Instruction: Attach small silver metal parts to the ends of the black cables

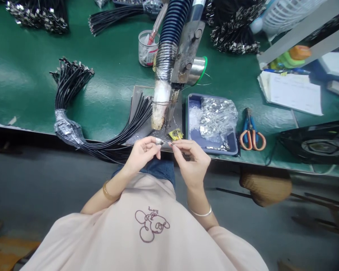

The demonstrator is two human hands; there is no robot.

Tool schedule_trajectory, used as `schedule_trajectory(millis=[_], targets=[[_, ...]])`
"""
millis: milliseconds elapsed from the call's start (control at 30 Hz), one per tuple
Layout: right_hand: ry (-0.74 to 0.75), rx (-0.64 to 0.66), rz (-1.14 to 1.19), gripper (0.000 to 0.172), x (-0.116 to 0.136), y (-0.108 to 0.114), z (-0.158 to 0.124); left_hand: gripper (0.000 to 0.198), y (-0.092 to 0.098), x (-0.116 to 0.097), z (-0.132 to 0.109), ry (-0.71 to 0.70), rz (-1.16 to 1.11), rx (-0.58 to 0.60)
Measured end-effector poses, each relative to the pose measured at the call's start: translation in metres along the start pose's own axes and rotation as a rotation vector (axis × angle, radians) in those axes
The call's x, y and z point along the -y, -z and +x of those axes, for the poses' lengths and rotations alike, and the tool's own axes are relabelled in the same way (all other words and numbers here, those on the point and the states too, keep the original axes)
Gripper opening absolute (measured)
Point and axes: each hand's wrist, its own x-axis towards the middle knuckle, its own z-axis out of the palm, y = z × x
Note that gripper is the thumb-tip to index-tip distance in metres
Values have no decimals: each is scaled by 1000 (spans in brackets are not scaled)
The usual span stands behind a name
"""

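Note:
My left hand (143, 151) is closed in a pinch on the metal-tipped end of a black cable (159, 141), at the near edge of the green bench. My right hand (192, 160) is also pinched, fingertips at a tiny metal piece (171, 143) right beside that cable end. The two hands almost touch, just below a soldering fixture with a ribbed hose (169, 56) and a small yellow part (175, 134). A bundle of black cables (113, 141) fans out to the left of my left hand.
A blue tray (192, 103) with small metal shells in plastic stands right of the fixture. Orange-handled scissors (252, 136), papers (293, 92), a solder spool (199, 69), a clear cup (147, 47), further cable bundles (36, 15) at the back, and a fan (319, 143) lie around.

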Motion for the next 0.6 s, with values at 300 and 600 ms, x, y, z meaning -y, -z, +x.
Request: schedule_trajectory(millis=[300, 600], targets=[[-203, 113, 212, 7, -12, -2, 1, 33, -3, 5, -1, -97, 72, 19], [-224, 210, 206, 7, -15, 3, 3, 21, 4, 18, -1, -444, 476, -32]])
